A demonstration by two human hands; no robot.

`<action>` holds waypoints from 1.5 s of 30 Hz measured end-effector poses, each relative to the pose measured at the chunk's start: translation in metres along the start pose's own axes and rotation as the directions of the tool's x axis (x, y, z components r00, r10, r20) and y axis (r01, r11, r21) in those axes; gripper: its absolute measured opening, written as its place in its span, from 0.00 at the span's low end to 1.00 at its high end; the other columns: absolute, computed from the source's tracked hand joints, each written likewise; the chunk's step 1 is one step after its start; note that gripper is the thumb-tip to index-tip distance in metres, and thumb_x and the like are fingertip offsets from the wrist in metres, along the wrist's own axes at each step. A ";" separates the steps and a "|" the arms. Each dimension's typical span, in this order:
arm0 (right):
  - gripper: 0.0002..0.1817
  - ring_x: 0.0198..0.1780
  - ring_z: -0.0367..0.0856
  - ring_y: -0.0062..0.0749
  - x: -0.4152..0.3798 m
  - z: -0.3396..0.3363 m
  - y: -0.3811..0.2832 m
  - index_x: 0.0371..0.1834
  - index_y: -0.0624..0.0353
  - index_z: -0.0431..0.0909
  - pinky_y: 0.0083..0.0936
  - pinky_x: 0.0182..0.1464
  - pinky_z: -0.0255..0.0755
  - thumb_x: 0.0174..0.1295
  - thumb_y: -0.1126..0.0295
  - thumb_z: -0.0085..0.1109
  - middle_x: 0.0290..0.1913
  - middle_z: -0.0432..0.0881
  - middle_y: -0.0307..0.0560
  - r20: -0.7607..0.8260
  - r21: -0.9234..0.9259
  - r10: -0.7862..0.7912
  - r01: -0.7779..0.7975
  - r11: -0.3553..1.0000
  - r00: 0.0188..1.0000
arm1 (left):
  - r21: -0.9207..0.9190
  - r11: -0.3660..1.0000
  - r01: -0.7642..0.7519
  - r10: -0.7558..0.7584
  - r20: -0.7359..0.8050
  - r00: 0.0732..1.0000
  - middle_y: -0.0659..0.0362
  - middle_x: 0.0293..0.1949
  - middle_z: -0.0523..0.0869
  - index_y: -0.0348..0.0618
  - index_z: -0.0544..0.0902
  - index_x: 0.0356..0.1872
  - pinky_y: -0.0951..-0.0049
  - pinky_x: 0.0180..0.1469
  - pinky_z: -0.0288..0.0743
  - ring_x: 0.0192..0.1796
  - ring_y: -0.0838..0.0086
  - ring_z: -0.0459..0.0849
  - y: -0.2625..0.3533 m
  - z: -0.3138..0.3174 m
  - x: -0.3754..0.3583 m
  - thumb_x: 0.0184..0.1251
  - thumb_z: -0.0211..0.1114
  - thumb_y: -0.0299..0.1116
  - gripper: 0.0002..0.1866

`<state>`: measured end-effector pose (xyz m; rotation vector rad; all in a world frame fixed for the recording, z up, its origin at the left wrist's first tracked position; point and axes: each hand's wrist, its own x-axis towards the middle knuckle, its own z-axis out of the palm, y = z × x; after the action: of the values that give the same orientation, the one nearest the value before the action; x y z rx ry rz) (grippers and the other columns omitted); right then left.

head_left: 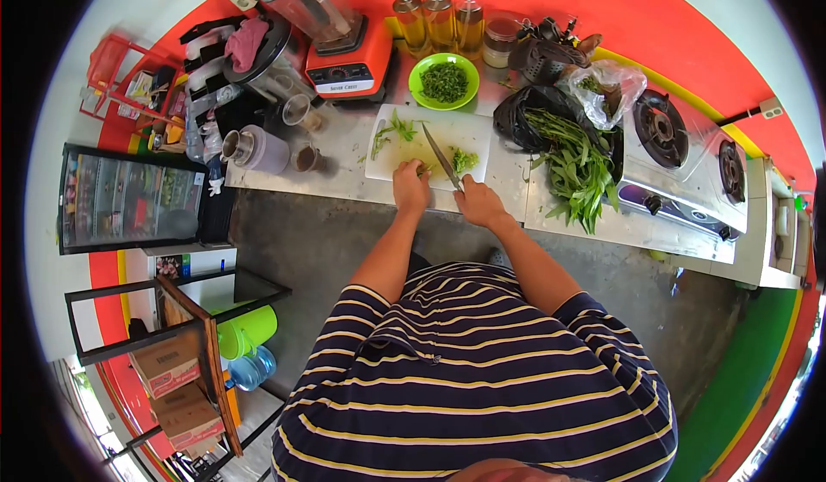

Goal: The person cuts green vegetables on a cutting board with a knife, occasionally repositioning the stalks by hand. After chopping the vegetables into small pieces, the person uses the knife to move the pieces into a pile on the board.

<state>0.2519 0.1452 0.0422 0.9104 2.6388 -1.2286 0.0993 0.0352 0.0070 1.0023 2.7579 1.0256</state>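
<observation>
Two hands work at the cutting board [478, 129]: the right hand [480, 203] wraps the knife [442, 157], which points ahead of it, while the left hand [410, 187], just leftward, pinches greens [422, 170] and is best curled clear of the edge.

Both forearms [385, 254] reach forward, converging; left hand [411, 186] curled downward; right hand [480, 203] clenched (slightly nearer the body).

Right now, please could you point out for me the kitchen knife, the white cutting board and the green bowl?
Kitchen knife [441, 157]: head view, middle of the blade.
White cutting board [478, 138]: head view, bare surface near its right edge.
Green bowl [472, 81]: head view, inner wall on the right.
</observation>
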 end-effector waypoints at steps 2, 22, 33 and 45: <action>0.23 0.45 0.83 0.71 0.004 -0.007 0.000 0.54 0.67 0.70 0.58 0.52 0.74 0.70 0.57 0.53 0.40 0.84 0.74 -0.037 -0.015 0.029 -0.030 0.999 0.999 | -0.122 0.989 0.088 -0.071 0.135 0.988 0.50 0.39 0.85 0.40 0.85 0.38 0.56 0.49 0.77 0.45 0.53 0.84 -0.001 0.005 0.006 0.59 0.73 0.27 0.07; 0.19 0.47 0.88 0.61 0.013 0.060 -0.068 0.53 0.65 0.72 0.52 0.51 0.80 0.71 0.58 0.52 0.42 0.87 0.67 -0.222 -0.246 0.343 -0.393 0.886 0.913 | -0.246 0.859 -0.449 0.505 0.264 0.822 0.54 0.40 0.85 0.39 0.89 0.37 0.59 0.52 0.78 0.48 0.55 0.83 -0.041 -0.013 0.046 0.62 0.65 0.25 0.06; 0.18 0.50 0.89 0.55 0.024 0.039 -0.098 0.57 0.67 0.66 0.44 0.52 0.83 0.68 0.69 0.53 0.48 0.87 0.65 -0.103 -0.411 0.408 -0.412 0.813 0.907 | -0.398 0.844 -0.360 0.467 0.215 0.858 0.54 0.40 0.85 0.39 0.89 0.39 0.60 0.51 0.76 0.46 0.55 0.82 -0.054 -0.004 0.041 0.63 0.65 0.24 0.07; 0.19 0.54 0.87 0.57 0.034 0.040 -0.093 0.58 0.68 0.66 0.45 0.55 0.81 0.67 0.71 0.55 0.51 0.86 0.66 -0.050 -0.379 0.405 -0.393 0.838 0.913 | -0.525 0.833 -0.175 0.332 0.221 0.917 0.50 0.41 0.83 0.37 0.85 0.41 0.59 0.50 0.75 0.47 0.53 0.81 -0.053 -0.007 0.040 0.64 0.67 0.26 0.07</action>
<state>0.1661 0.0861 0.0660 1.2589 2.3591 -0.5958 0.0367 0.0239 -0.0115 1.3207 1.9899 1.3822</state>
